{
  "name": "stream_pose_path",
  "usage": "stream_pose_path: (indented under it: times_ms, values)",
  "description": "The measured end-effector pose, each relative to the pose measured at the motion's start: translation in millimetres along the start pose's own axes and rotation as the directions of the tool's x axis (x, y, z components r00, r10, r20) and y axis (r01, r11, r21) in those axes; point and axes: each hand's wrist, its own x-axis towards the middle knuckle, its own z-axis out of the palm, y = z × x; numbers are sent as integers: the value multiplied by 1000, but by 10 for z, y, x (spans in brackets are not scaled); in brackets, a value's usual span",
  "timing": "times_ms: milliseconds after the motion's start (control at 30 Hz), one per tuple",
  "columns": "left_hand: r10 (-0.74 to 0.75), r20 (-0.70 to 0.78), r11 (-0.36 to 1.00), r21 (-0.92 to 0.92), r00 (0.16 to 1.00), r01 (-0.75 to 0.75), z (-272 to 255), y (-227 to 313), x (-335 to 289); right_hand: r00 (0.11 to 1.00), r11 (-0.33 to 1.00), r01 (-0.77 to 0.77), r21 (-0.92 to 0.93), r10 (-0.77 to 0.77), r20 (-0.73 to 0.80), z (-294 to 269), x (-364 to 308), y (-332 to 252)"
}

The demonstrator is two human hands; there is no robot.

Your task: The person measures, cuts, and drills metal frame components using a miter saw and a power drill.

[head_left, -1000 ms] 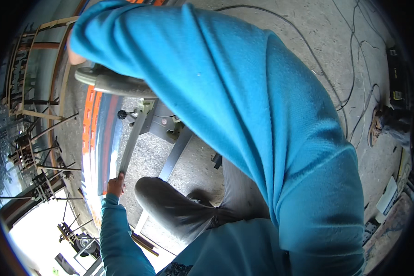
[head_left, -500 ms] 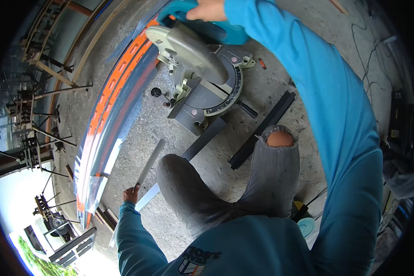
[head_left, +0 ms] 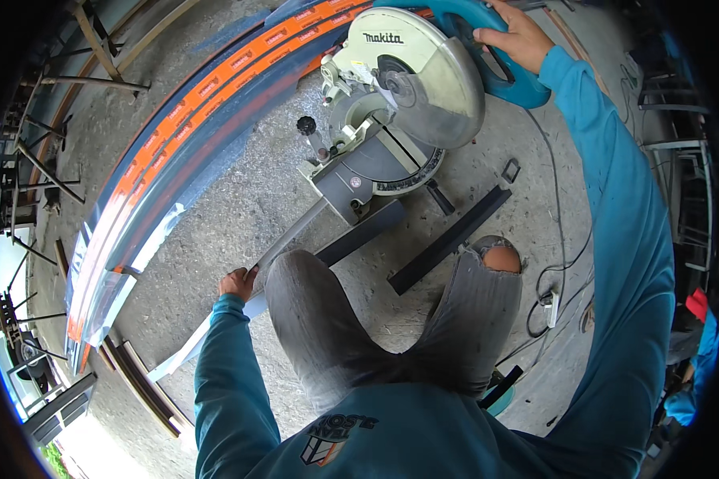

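Working over a concrete floor (head_left: pixel 232 207), beside a long, orange-striped, wrapped bundle (head_left: pixel 184 120). Facing the mitre saw (head_left: pixel 423 100) more squarely than half a second ago, with the right hand (head_left: pixel 519 36) wrapped around its teal handle (head_left: pixel 527 93). Leaving a black channel (head_left: pixel 451 239) and a grey bar (head_left: pixel 359 234) lying near the saw. Clasping the slim metal strip (head_left: pixel 291 233) in the left hand (head_left: pixel 236 283), far end brought from clear of the saw base up to its edge; hard to tell whether touching. Judged by that, probably lining up strip and saw.
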Motion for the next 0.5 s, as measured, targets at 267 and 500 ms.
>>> stream_pose_path:
  times_ms: [267, 500]
  values:
    - [47, 60, 998, -43, 997, -44, -131, -146, -123, 998, 996, -12, -90, 7, -59, -20, 0, 85]
    - [171, 40, 977, -133, 985, -164, -517, 970, 345, 972, 969, 79, -233, -126, -197, -24, 178, 383]
